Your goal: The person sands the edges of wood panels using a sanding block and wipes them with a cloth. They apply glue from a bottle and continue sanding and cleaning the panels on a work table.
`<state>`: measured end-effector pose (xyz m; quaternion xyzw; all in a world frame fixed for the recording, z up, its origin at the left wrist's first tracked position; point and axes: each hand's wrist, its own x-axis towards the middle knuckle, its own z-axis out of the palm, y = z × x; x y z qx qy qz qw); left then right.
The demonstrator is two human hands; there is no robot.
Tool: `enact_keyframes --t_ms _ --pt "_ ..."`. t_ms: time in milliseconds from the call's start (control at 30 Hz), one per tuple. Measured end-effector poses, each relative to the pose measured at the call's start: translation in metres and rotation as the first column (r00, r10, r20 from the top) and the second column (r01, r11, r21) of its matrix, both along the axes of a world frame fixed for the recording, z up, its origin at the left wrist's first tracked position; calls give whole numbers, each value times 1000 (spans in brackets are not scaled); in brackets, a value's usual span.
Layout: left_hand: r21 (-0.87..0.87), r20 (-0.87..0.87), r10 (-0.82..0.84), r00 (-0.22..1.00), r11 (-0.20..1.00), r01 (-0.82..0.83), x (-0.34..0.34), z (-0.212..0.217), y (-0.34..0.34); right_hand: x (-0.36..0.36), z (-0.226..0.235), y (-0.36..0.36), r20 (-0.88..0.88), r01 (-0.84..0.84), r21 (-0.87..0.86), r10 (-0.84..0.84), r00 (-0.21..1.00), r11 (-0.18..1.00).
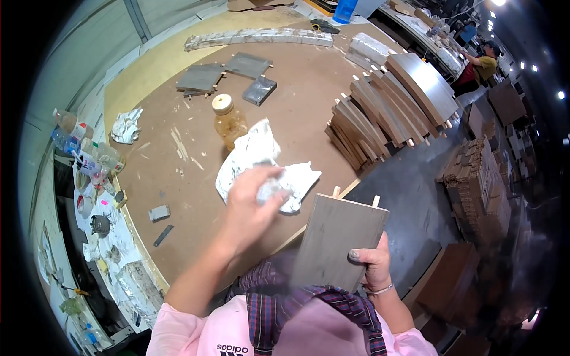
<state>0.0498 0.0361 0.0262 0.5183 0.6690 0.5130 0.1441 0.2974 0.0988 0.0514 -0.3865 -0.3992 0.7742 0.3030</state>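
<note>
My right hand (pixel 371 264) grips a grey-brown wooden panel (pixel 335 240) by its lower right corner; two wooden dowels stick out of its top edge. My left hand (pixel 252 204) is blurred and closes on a crumpled white cloth (pixel 261 157) that lies on the brown worktable (pixel 297 95). Just behind the cloth stands a bottle of amber liquid (pixel 228 121) with a cream cap.
A leaning row of doweled panels (pixel 386 107) fills the table's right side. Flat grey panels (pixel 222 74) and a long wrapped bundle (pixel 258 38) lie at the back. Another rag (pixel 126 126) and bottles (pixel 80 148) sit left. Stacked wood (pixel 475 178) stands right; a person (pixel 478 65) works beyond.
</note>
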Motion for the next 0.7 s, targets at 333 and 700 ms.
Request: enact_keyframes --t_ms 333,700 --pt "-56 868 -154 473 915 401 44 8 -29 -14 -3 1 55 -68 14 67 996 998" --pt "-12 900 -175 399 905 425 33 -15 -42 -24 -1 3 58 -127 -65 131 990 990"
